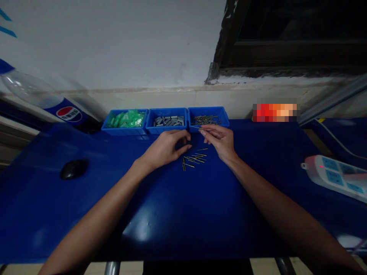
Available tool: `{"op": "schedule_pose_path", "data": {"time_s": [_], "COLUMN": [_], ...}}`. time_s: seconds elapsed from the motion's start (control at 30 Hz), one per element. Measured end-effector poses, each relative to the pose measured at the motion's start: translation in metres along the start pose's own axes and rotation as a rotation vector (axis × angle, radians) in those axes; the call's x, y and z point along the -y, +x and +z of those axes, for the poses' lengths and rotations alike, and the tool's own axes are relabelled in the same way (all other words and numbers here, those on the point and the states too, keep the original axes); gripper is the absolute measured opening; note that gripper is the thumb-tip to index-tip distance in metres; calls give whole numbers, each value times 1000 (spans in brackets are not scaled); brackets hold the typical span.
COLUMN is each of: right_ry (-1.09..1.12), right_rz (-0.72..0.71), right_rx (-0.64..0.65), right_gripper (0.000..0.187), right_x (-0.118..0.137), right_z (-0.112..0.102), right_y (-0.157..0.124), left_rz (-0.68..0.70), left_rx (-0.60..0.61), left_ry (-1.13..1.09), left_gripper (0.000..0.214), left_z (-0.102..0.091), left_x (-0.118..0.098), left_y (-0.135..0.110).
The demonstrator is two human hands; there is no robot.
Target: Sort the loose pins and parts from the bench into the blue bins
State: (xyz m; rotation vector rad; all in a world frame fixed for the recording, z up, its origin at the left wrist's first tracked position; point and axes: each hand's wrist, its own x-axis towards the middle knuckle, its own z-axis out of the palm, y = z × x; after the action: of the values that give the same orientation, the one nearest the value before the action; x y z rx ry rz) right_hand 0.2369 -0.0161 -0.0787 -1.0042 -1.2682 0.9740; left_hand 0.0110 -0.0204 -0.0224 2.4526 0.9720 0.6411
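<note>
Right hand [220,140] has a thin brass pin [197,127] in a fingertip grip; left hand [166,147] curls over something small I cannot make out. Pins [193,158] on the table [183,214] look light, stiff, slippery; best pinched mid-shaft.

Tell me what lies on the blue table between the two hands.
In the head view, a loose scatter of thin brass-coloured metal pins lies on the blue table between the left hand and right hand.

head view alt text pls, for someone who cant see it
Two bare hands, left hand and right hand, meet over loose brass pins on a blue table. Behind them sit three blue bins, holding green, grey and brass parts.
</note>
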Motion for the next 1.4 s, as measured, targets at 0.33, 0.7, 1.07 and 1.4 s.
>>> {"op": "schedule_pose_path", "data": {"time_s": [0.33, 0.7, 1.07, 1.4], "right_ry": [-69, 13, 30, 26], "right_rz": [4, -20, 2, 61], "right_rx": [-8, 15, 25, 277], "right_gripper": [38, 29, 25, 26], "right_x": [-3, -3, 1, 5], "right_z": [-3, -4, -2, -1], "right_y": [0, 0, 0, -3], "left_rz": [63, 46, -25, -93], "left_rx": [311, 293, 92, -195], "left_ry": [1, -9, -179, -286], "left_gripper": [22, 17, 9, 14], "left_z": [5, 5, -6, 2], "left_x": [4, 8, -4, 1], "left_y": [-2, -4, 2, 3]}}
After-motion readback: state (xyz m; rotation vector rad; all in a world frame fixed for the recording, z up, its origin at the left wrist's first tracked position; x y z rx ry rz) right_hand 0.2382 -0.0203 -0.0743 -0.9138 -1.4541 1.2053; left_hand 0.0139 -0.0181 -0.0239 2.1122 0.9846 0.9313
